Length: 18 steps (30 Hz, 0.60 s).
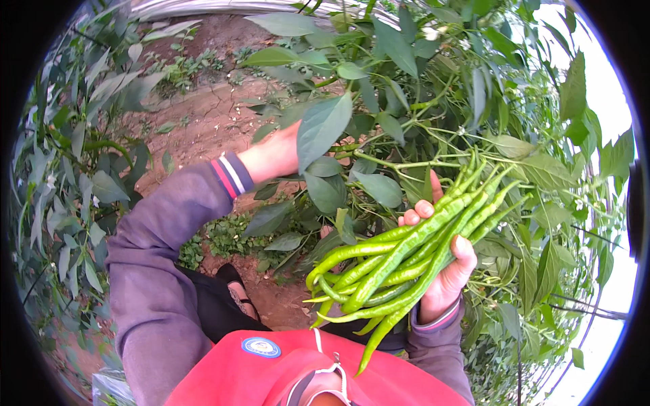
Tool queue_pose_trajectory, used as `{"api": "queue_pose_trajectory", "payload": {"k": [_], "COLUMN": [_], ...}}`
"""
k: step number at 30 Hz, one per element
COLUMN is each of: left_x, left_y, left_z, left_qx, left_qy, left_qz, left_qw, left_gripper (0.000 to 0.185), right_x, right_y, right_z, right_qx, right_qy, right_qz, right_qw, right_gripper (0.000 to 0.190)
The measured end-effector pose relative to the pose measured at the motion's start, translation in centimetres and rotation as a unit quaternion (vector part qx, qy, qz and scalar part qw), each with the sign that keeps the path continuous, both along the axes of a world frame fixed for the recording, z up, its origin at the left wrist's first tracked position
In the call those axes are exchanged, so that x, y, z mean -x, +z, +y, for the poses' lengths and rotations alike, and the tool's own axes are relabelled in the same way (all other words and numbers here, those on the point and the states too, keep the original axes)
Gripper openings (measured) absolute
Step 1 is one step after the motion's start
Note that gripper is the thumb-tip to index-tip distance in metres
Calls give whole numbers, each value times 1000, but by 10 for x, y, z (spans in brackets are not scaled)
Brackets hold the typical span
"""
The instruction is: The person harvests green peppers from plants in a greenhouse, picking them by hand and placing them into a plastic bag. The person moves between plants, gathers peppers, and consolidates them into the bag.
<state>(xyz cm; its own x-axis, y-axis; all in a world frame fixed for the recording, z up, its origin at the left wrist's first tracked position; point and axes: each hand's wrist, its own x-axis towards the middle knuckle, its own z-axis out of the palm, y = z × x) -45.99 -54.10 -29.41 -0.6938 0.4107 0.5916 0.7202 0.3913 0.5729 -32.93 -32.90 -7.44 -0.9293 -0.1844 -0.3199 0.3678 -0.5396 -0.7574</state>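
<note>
A thick bunch of long green chili peppers rests in my right hand. The thumb presses on one side and fingertips show on the other. Stems point up and to the right; the curved tips hang over my red top. My left hand reaches into a pepper plant, and a broad leaf covers its fingers. Whether it holds anything is hidden. Close to that hand, a green pepper shows partly among the leaves.
Another row of pepper plants stands on my left, with a hanging pepper. Bare soil with small weeds runs between the rows. Thin dark lines cross at the right. A clear plastic bag lies at lower left.
</note>
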Motion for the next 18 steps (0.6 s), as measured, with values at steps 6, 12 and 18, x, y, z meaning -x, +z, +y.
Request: {"api": "queue_pose_trajectory", "payload": {"k": [6,12,18], "left_x": [6,-14,-22], "left_y": [6,68,198], "left_z": [-2,-20,8], "left_qx": [-15,196,32], "left_qy": [-79,71,46], "left_qz": [-197,-3,-4], "left_qw": [977,978,998], "left_gripper": [27,37,35], "right_x": [4,6,0], "right_y": [2,10,10], "right_z": [8,4,9], "right_qx": [18,-14,12], "right_qy": [42,43,38], "right_qz": [2,-17,-25], "right_qw": [999,999,999], "right_gripper": [93,94,83]}}
